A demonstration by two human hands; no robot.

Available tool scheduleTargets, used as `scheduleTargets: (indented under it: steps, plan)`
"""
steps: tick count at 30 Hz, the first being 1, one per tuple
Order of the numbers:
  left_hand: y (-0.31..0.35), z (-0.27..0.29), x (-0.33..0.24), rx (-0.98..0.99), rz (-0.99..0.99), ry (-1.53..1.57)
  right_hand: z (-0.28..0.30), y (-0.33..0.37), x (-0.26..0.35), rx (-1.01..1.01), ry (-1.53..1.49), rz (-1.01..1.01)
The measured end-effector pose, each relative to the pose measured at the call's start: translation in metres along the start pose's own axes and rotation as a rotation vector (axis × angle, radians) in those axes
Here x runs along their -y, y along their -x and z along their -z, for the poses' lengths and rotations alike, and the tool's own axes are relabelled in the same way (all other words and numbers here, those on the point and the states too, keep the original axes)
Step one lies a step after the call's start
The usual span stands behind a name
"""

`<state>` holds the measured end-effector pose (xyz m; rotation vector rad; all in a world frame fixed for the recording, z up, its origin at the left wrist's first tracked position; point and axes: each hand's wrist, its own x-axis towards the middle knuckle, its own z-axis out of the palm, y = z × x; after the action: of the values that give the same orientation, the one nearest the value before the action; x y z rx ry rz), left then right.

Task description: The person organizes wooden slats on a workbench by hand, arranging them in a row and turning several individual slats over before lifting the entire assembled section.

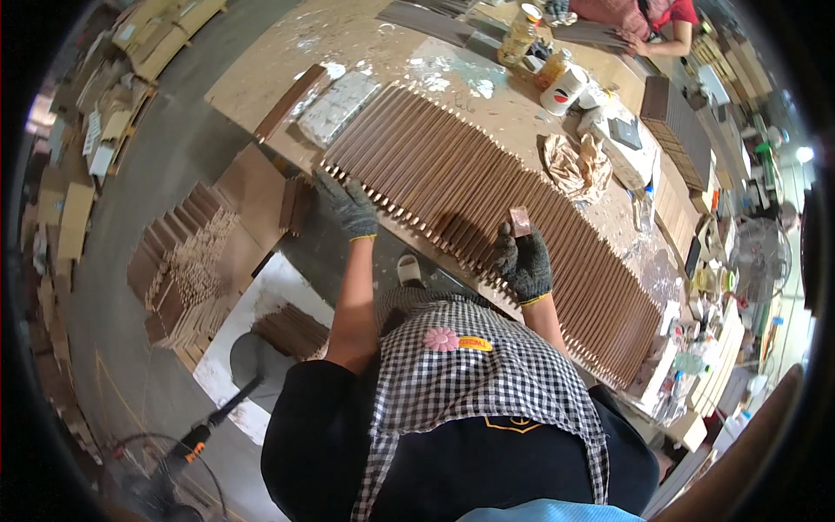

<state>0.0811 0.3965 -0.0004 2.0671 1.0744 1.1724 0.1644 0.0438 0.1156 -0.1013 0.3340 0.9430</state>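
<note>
Right dark-grey knit-gloved hand [525, 268] pinching small pinkish-brown rectangular block [520, 221] above long row of brown slats [474, 174]; left dark-grey knit-gloved hand [352, 212] stretching fingers loosely at row's left end. Block looking light, stiff; long edges probably offering surest hold.

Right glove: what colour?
The right glove is dark grey with a yellow edge; best in the head view.

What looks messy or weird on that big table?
The crumpled brown paper looks odd: it lies bunched up beside a neat row of brown strips. White splotches also mark the tabletop, as if something had spilled or dripped, though I can't tell what.
</note>
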Motion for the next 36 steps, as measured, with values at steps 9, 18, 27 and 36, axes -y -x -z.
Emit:
scheduleTargets:
  steps: [9,18,27,36]
  plan:
    - [-0.012,-0.012,0.001,0.097,-0.021,-0.028,-0.004,-0.05,-0.025,-0.236,0.151,0.21]
    - [-0.027,-0.017,0.029,0.02,0.127,0.119,-0.017,-0.125,0.003,-0.215,0.21,0.103]
    - [-0.032,-0.028,0.057,-0.074,0.33,0.429,-0.05,-0.165,-0.041,0.092,2.367,0.663]
    - [-0.035,-0.024,0.039,-0.254,0.639,0.576,-0.049,-0.179,-0.088,0.499,2.392,0.552]
